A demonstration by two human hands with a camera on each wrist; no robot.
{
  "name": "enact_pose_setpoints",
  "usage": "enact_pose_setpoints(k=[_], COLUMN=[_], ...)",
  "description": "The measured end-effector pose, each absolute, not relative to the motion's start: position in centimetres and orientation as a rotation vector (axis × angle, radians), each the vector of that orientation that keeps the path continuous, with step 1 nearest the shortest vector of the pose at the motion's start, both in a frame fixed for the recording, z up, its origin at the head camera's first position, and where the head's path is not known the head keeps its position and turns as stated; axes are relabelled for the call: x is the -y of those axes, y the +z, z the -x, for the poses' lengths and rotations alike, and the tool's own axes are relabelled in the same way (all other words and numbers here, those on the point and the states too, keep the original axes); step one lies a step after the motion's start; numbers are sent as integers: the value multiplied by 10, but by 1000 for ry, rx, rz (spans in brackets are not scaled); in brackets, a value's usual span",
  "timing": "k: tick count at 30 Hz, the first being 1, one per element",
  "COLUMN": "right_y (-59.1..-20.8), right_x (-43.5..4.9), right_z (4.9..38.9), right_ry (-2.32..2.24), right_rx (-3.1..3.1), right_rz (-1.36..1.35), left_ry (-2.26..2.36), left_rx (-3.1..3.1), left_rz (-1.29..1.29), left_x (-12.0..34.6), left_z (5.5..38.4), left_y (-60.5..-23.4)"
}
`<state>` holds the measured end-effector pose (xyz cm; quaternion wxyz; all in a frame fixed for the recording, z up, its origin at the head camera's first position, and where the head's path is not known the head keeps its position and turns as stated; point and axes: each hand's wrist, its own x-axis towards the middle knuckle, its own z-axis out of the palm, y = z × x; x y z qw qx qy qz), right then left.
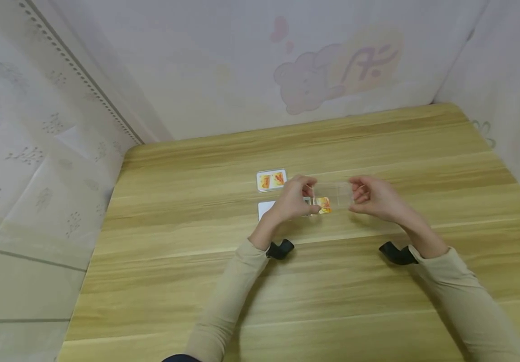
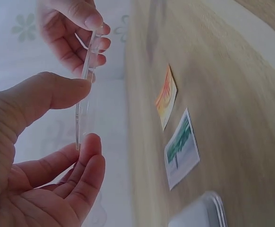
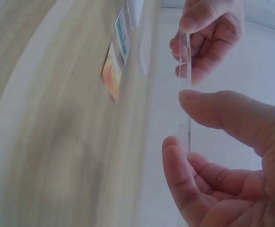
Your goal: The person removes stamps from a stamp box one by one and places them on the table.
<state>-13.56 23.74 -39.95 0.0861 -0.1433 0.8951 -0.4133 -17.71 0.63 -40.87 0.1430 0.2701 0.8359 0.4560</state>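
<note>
Both hands hold a clear, thin rectangular plastic case [image 1: 342, 195] above the table, one at each end. My left hand [image 1: 292, 199] grips its left end between thumb and fingers. The right hand [image 1: 377, 199] pinches the opposite end the same way. Edge-on, the case [image 2: 86, 71] looks slim and see-through in the left wrist view. On the table below lie a small orange-and-yellow picture piece [image 2: 167, 98] and one with a green tree [image 2: 182, 149]. In the head view, the left hand partly covers the tree piece and a white flat case [image 1: 265, 208].
Behind the left hand, a clear-edged flat case [image 1: 271, 180] with two orange pictures lies on the wood-grain table [image 1: 174, 211]. Black wrist mounts [image 1: 281, 249] jut from beneath both sleeves. A pale printed curtain [image 1: 224, 65] hangs along the table's far edge.
</note>
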Motion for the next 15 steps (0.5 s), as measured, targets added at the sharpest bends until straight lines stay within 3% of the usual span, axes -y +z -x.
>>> enact_pose_setpoints(k=[15], right_y=[-394], right_x=[-217], right_z=[143], right_ry=[-1263], right_rx=[-2616], right_rz=[457], left_ry=[1347], left_rx=[-2423], left_rz=[-727], left_x=[15], left_z=[174], left_y=[-405])
